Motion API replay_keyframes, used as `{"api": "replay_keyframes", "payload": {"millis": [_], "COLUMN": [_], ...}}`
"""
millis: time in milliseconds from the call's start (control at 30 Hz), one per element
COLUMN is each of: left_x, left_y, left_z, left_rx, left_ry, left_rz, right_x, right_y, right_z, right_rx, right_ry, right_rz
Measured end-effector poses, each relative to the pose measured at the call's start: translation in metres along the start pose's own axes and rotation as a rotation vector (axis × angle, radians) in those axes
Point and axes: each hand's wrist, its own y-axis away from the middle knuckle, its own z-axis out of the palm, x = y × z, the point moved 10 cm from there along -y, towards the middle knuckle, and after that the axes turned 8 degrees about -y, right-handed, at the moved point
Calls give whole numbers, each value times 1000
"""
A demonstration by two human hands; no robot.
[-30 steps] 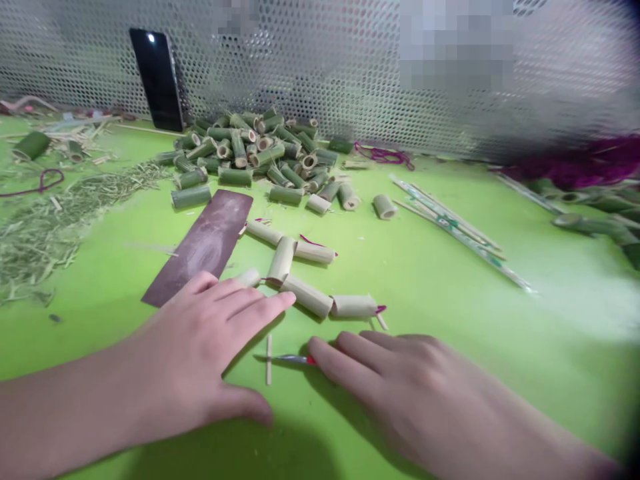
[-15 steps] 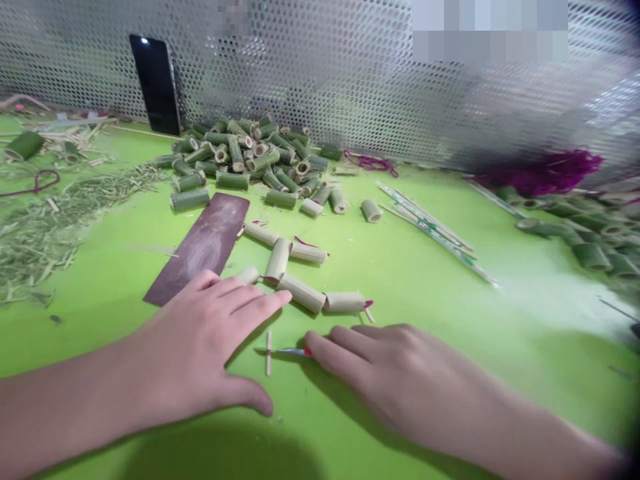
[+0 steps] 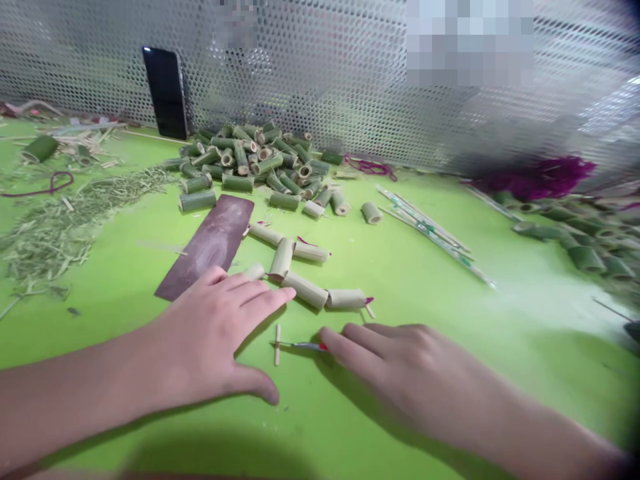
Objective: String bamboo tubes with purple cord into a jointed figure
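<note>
1. Left hand (image 3: 210,340): flat on the green tabletop (image 3: 500,393), fingers spread wide, holding nothing; fingertips (image 3: 286,295) just short of a pale bamboo tube (image 3: 305,290), with no contact that I can make out; the hand covers the lower end of a dark brown abrasive strip (image 3: 210,247).
2. Right hand (image 3: 395,373): palm down, fingers loosely curved and close together, no visible grip; index fingertip (image 3: 325,339) right at the red end of a slim metal pick (image 3: 305,345); contact unclear, cannot tell if it is touching.
3. Pick: lies flat on the table, its point against a short bamboo stick (image 3: 277,345), which lies crosswise to it.
4. Work area: six pale peeled bamboo tubes (image 3: 283,259) lie loosely in a group between the abrasive strip and the right hand, several end to end; small magenta thread ends (image 3: 369,300) show at the tube ends.
5. Further back: a heap of green bamboo tubes (image 3: 245,160); a black phone (image 3: 165,93) leans on a perforated metal screen (image 3: 325,67); a bundle of thin bamboo sticks (image 3: 425,230) lies to the right; bamboo shavings (image 3: 50,233) lie to the left; magenta yarn (image 3: 535,179) lies far right.
</note>
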Motion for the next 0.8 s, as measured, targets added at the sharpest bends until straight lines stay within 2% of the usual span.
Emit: {"api": "replay_keyframes", "payload": {"millis": [133, 367, 600, 800], "left_x": [-1, -1, -4, -3], "left_y": [0, 2, 2, 2], "left_z": [0, 0, 1, 0], "left_rx": [-6, 16, 5, -3], "left_ry": [-9, -8, -52, -64], "left_rz": [-16, 1, -27, -16], "right_x": [-7, 1, -8, 3], "right_y": [-14, 14, -15, 15], "right_z": [4, -1, 8, 3], "right_rx": [6, 5, -29, -16], "right_ry": [7, 9, -8, 22], "right_rz": [-10, 50, -8, 49]}}
